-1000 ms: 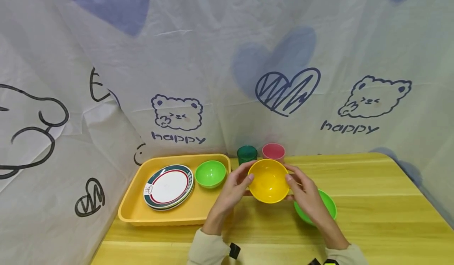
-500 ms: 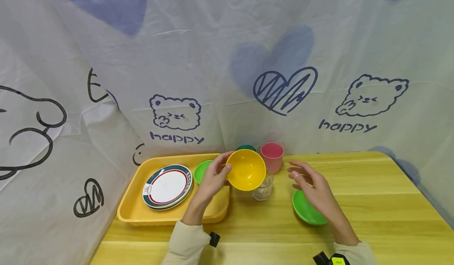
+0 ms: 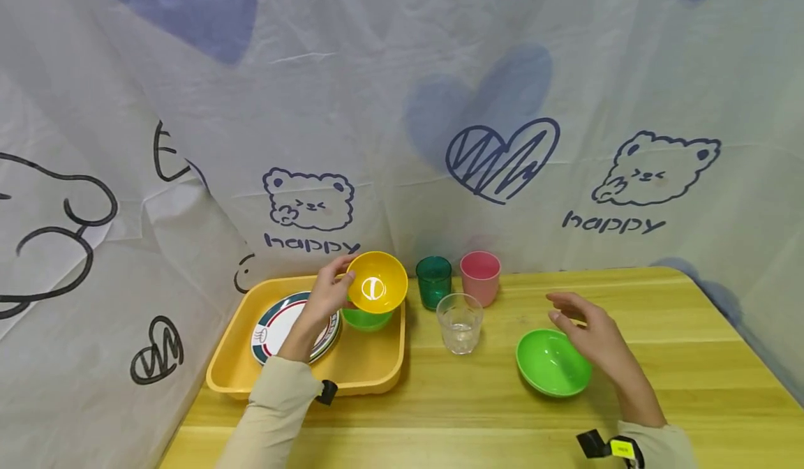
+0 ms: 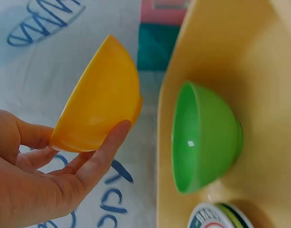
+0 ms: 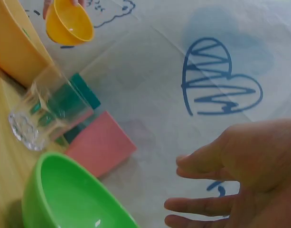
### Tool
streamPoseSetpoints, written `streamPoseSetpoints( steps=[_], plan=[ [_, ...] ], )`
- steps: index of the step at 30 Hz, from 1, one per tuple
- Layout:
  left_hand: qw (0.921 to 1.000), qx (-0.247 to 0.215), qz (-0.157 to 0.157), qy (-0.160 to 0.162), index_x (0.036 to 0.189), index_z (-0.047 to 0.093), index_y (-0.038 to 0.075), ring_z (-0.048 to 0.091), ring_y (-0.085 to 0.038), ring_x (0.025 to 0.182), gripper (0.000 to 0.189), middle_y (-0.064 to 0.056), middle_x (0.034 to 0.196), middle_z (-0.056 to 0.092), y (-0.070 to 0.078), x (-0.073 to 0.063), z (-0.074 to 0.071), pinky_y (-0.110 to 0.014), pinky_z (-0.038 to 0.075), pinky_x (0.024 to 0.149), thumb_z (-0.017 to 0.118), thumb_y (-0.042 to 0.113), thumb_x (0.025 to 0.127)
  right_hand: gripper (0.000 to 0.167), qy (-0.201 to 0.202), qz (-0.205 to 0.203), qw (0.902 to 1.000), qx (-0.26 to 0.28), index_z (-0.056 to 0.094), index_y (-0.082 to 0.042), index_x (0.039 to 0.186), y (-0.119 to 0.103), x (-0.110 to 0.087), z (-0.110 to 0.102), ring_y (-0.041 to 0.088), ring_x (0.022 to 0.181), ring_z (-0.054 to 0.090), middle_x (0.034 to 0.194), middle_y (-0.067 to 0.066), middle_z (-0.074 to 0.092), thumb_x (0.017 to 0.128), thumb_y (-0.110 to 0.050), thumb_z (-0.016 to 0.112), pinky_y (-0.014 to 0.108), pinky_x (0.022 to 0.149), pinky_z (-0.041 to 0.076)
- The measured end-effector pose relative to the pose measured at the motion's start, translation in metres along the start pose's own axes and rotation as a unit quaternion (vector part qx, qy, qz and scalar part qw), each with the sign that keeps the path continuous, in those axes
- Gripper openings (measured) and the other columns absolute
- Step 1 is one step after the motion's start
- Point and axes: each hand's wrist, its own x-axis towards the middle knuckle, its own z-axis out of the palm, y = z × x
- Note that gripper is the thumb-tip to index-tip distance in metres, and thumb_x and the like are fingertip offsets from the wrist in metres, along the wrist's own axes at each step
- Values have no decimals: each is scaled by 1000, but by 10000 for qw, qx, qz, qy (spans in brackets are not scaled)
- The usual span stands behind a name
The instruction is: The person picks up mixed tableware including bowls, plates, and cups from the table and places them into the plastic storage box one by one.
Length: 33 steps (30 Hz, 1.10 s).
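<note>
A yellow bowl [image 3: 378, 284] is held up by my left hand [image 3: 326, 294], the thumb at its rim and the fingers under its outer side, as the left wrist view shows. Below it, partly hidden in the head view, a green bowl [image 4: 209, 137] sits inside the yellow tray [image 3: 377, 378]. To its left in the tray lies a stack of plates [image 3: 279, 326] with dark green and red rims. My right hand [image 3: 597, 333] holds nothing; its fingers are loosely bent above the right side of a larger green bowl [image 3: 551, 363] on the table.
Between tray and larger green bowl stand a clear glass [image 3: 460, 326], a dark green cup [image 3: 434, 284] and a pink cup [image 3: 480, 278]. A printed cloth [image 3: 402, 106] hangs behind the wooden table [image 3: 490, 427].
Both hands held the yellow bowl at first. My right hand let go and moved right, while my left hand carried the bowl left over the tray, uncovering the clear glass.
</note>
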Motion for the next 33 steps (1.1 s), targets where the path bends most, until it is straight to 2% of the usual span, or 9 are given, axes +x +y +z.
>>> streamPoseSetpoints(
  steps=[4,8,13,19,23,27,33],
  plan=[
    [9990,218,-348,-180,151,43,-1,58,-49,118,42,-32,144,46,-4,9,-9,-48,64,74,38,5,110,41,-159,6,9998,-157,54,6,140,11,1,-1,54,122,56,135,34,56,106,-17,58,62,97,52],
    [9962,429,-660,-369,149,41,-4,61,-48,113,40,-34,139,49,-9,18,-12,-50,63,74,34,5,110,39,-517,49,9985,-147,54,9,137,22,3,1,56,119,56,132,37,56,105,-12,59,61,96,53],
    [9933,604,-858,-479,147,42,-6,58,-50,116,40,-35,142,45,-18,26,-13,-50,63,72,33,4,109,34,-859,83,9963,-40,57,11,133,31,2,2,55,116,58,129,37,58,104,-9,59,59,93,56],
    [9896,723,-1115,-559,146,41,-7,53,-51,122,41,-34,147,39,-29,33,-13,-53,63,74,33,4,107,31,-986,98,9949,-161,61,11,128,37,3,1,49,111,61,124,32,63,104,-8,58,53,85,58],
    [9873,856,-1234,-519,145,41,-7,55,-48,118,44,-34,142,43,-36,37,-11,-53,63,74,34,1,102,28,-1022,17,9946,-194,63,11,126,38,5,1,48,110,62,124,32,63,103,-4,57,55,86,57],
    [9863,975,-1249,-461,143,43,-7,55,-47,116,47,-33,140,44,-40,40,-9,-52,63,72,36,-2,97,27,-976,108,9947,-313,64,9,125,37,4,0,48,112,61,126,32,63,103,-1,54,56,87,56],
    [9824,1350,-1238,-353,140,47,-6,56,-46,113,45,-32,137,46,-44,45,-6,-47,64,67,37,-2,96,25,-909,128,9947,-455,67,8,121,39,4,-1,49,113,60,125,33,63,101,4,51,58,88,55]
  ],
)
